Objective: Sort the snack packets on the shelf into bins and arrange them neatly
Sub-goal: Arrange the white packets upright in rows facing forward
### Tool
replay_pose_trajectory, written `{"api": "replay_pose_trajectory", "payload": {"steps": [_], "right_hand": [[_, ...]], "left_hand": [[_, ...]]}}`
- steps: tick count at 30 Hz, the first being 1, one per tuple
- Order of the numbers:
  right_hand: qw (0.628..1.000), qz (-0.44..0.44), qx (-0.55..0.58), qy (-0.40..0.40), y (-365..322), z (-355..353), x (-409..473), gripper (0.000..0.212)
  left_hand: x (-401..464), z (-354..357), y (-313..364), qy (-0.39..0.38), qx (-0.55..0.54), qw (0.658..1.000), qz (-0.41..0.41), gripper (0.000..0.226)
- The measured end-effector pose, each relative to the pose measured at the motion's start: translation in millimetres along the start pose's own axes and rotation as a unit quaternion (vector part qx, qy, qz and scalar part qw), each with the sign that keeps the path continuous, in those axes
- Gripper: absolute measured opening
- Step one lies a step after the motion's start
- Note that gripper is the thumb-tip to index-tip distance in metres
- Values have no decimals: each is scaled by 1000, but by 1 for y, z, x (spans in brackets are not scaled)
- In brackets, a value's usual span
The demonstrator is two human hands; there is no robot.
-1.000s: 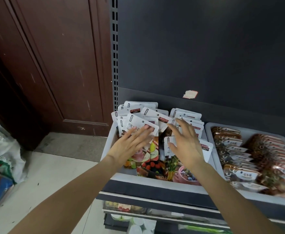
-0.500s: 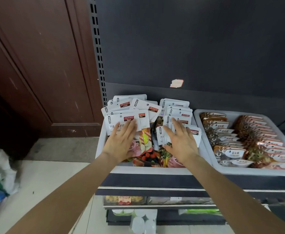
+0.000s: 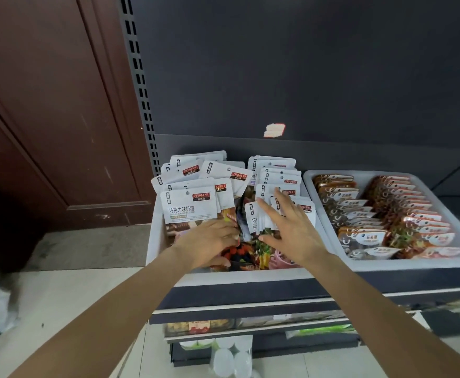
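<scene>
At the left end of the dark shelf [image 3: 250,291], in the white plastic bin [image 3: 152,236], the left hand [image 3: 209,242] curls into loose white-topped snack packets [image 3: 190,205] while the right hand [image 3: 291,227] presses flat, fingers spread; squaring the rows likely comes next.

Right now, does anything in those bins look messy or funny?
Yes. The left bin is messy: its white packets lean and overlap at different angles, some tipped across the middle, while both hands work among them. The right bin holds tidy rows. A torn sticker clings to the back panel.

Both hands [image 3: 291,230] among binned packets [image 3: 190,208]
</scene>
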State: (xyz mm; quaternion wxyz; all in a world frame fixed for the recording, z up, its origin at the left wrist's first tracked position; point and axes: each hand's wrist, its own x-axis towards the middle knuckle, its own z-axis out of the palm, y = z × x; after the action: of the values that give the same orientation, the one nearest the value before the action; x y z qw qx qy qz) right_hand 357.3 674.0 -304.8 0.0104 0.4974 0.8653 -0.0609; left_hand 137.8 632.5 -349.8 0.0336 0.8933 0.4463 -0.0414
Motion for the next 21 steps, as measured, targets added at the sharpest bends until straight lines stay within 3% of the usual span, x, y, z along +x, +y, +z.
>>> {"api": "replay_pose_trajectory", "payload": {"steps": [3, 14, 21], "right_hand": [[1000, -1, 3, -4, -1, 1, 1, 88], [1000, 16, -2, -27, -2, 9, 8, 88], [999, 22, -7, -28, -3, 10, 9, 87]], "left_hand": [[3, 6, -4, -34, 32, 999, -6, 70], [9, 16, -8, -64, 120, 991, -2, 89], [12, 20, -2, -46, 163, 986, 4, 76]]}}
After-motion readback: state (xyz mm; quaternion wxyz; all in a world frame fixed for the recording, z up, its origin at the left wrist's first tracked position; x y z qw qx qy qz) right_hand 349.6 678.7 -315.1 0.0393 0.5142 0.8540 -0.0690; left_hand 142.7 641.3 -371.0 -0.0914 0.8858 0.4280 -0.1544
